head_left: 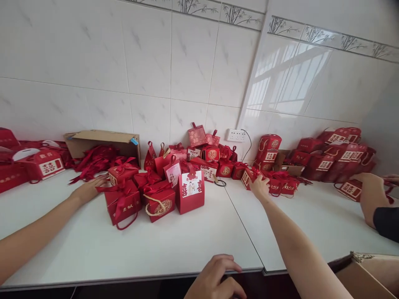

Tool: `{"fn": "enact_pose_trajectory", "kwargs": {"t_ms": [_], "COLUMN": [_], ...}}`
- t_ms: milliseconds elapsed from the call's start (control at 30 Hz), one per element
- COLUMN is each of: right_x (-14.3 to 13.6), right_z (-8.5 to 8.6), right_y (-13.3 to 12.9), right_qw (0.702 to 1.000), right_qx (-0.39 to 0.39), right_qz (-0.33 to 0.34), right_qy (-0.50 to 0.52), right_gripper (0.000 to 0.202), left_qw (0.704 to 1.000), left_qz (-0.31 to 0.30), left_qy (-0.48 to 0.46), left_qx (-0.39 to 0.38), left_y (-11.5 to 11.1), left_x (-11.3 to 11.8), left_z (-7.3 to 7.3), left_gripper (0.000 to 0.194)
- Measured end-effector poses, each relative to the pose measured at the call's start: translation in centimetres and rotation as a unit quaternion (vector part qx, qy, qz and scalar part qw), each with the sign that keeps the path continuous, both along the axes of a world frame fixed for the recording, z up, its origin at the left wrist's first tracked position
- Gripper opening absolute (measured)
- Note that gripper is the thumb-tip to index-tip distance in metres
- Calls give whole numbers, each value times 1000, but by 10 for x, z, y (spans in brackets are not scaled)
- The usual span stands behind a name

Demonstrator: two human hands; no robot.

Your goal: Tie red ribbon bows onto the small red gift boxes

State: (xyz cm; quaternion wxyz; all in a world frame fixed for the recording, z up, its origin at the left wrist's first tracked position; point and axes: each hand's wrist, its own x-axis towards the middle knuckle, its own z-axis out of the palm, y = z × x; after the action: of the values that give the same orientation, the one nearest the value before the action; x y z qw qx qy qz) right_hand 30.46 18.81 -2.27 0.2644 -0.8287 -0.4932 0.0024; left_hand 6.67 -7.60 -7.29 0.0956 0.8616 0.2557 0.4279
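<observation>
My left hand (pixel 216 280) is low at the bottom centre, in front of the table edge. Its fingers are loosely bent and apart, with nothing visible in them. My right hand (pixel 260 185) reaches forward over the table, fingers closed on a small red box (pixel 246 179) with a ribbon. More red boxes (pixel 282 185) with bows stand just right of it. Left of centre, a group of red gift boxes includes an upright one (pixel 191 203) with a white printed label, one (pixel 160 205) with a twisted gold cord, and one (pixel 123 201) with a ribbon bow.
Another person's hand (pixel 92 187) touches the left group's edge. At right, a dark-sleeved person's hand (pixel 370 182) rests on a box (pixel 350 189). An open carton (pixel 102 135) with ribbons (pixel 99 160) and stacked boxes (pixel 324 162) line the wall; another carton (pixel 370 270) is lower right.
</observation>
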Motion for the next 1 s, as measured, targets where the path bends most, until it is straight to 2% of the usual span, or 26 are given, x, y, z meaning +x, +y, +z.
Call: {"fn": "enact_pose_trajectory", "kwargs": {"t_ms": [100, 233, 333, 400, 500, 600, 667, 733, 833, 867, 900, 1000], "right_x": [9, 16, 9, 0, -18, -40, -59, -79, -103, -109, -112, -114], "right_z": [1, 7, 11, 11, -1, -21, -32, -37, -33, -30, -27, -16], "right_y": [-3, -4, -11, -26, -67, -125, -164, -198, -237, -248, -257, -272], "right_qw": [1000, 997, 995, 994, 984, 920, 889, 887, 905, 904, 894, 840], "right_qx": [13, 17, 36, 61, 124, 239, 264, 252, 238, 233, 224, 186], "right_qz": [21, 50, 57, 57, 114, 300, 369, 385, 351, 357, 382, 485], "right_qy": [13, 52, 70, 67, 58, 77, 62, 39, 25, 38, 62, 157], "right_gripper": [51, 53, 62, 66, 61, 60, 61, 63, 65, 62, 59, 37], "left_qw": [999, 999, 999, 998, 993, 979, 964, 955, 947, 940, 927, 873], "left_qz": [-29, -38, -29, -15, 21, 94, 142, 162, 161, 167, 179, 237], "left_qy": [-20, -29, -28, -28, -55, -119, -159, -175, -172, -182, -202, -296], "left_qx": [9, -6, -31, -62, -106, -137, -158, -177, -217, -237, -260, -307], "left_y": [2, 2, 0, -1, -1, 5, 12, 18, 25, 26, 28, 32], "left_x": [-1, 4, 1, -5, -15, -22, -25, -28, -37, -42, -47, -67], "left_z": [0, -9, -10, -6, 1, 5, 6, 7, 9, 10, 12, 16], "left_gripper": [20, 20, 24, 28, 32, 34, 37, 43, 57, 58, 57, 49]}}
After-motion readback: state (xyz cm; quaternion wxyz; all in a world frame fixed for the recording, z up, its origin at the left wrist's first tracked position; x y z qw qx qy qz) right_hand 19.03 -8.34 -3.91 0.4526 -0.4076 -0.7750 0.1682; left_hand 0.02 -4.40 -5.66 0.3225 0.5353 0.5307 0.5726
